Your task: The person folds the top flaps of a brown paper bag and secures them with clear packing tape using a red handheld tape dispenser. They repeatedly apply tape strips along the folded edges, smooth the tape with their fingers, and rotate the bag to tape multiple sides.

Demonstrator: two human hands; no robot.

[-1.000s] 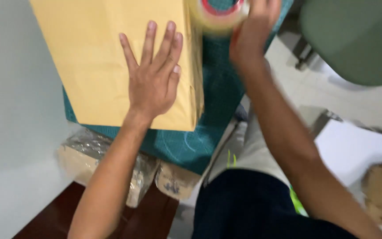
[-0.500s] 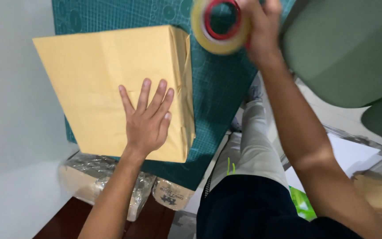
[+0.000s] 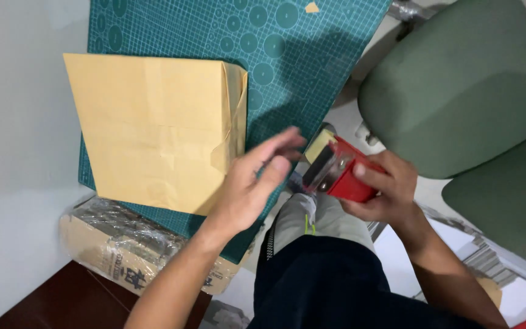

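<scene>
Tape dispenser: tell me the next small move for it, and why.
Probably bring the red tape dispenser, gripped in the right hand, over to the brown paper-wrapped box on the green cutting mat. The left hand hovers just off the box, and a folded paper flap at its right edge looks loose.

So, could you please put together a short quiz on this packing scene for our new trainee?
1. True or false: the left hand is pressed flat on the brown paper parcel.
2. What does the right hand hold?
A. a pair of scissors
B. a red tape dispenser
C. a marker pen
3. What does the parcel lie on?

Key
1. False: the left hand hovers open beside the parcel's right edge, with its fingers spread.
2. B: the right hand's fingers are wrapped around the dispenser.
3. A green cutting mat with a printed grid and circles.
</scene>
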